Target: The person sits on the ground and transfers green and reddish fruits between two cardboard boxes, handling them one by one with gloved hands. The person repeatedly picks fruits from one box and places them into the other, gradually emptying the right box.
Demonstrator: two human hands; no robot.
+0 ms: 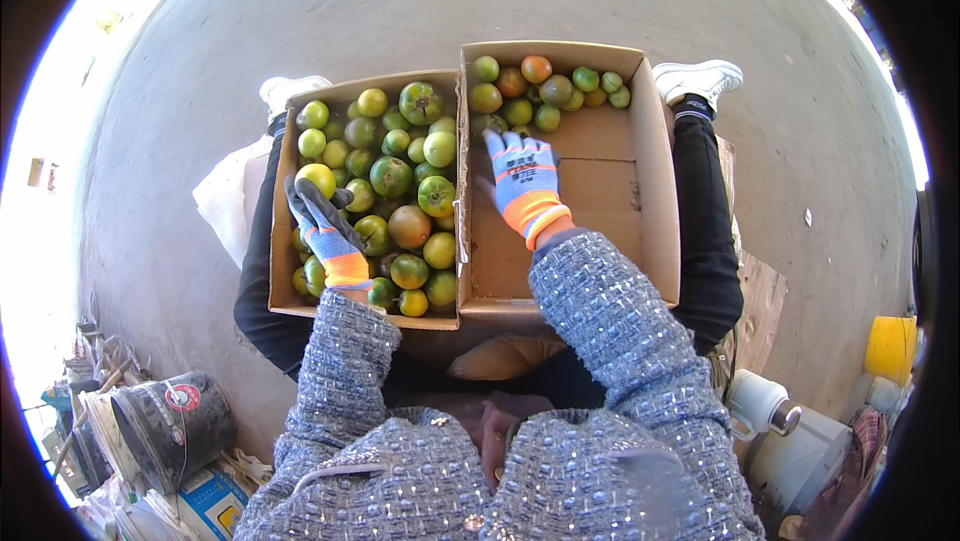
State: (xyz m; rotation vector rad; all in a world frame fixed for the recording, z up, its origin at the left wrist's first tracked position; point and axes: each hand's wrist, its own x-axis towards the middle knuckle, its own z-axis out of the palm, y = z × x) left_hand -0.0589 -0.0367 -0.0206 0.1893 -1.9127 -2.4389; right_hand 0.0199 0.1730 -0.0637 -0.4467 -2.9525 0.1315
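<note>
Two cardboard boxes stand side by side between my legs. The left box [367, 320] is filled with green, yellowish and reddish-brown tomatoes [390, 176]. My left hand [326, 230], in a blue and grey work glove with an orange cuff, is at that box's left side, with a yellow-green tomato [316, 179] at its fingers. In the right box [660, 188], tomatoes [556, 90] lie along the far end, one of them orange-red [535, 69]. Over this box, my right hand [523, 177], gloved alike, reaches to the nearest tomatoes; its fingertips partly hide them, and its grip is unclear.
My legs and white shoes [697, 80] flank the boxes on the concrete floor. At the lower left lie a black bucket [176, 428] and other containers. A white jug [757, 398], a pale bucket [802, 458] and a yellow container [891, 350] are at the lower right, near a wooden board [759, 308].
</note>
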